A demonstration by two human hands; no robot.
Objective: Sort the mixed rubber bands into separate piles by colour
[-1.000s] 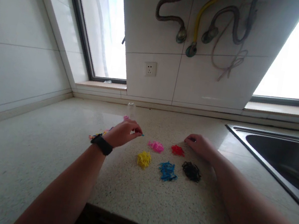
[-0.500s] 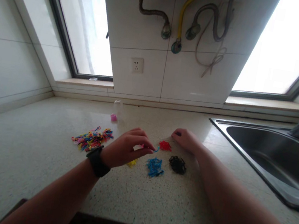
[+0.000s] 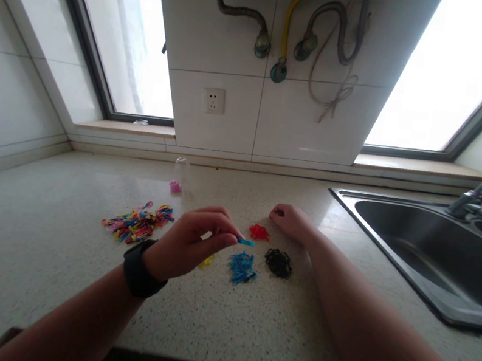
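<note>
My left hand pinches a small blue rubber band between thumb and forefinger, just above the blue pile. A black watch sits on that wrist. Beside the blue pile lie a black pile and a red pile. A yellow pile peeks out under my left hand, which hides the pink one. A mixed heap of coloured bands lies to the left. My right hand rests curled on the counter behind the red pile, holding nothing I can see.
The speckled stone counter runs to a steel sink with a tap on the right. A small clear jar with a pink lid lies near the back wall. Windows, a socket and pipes are behind.
My left hand has carried the blue band from near the mixed heap rightward and toward me, to just above the blue pile. The view has shifted left and down. My right hand stays put.
</note>
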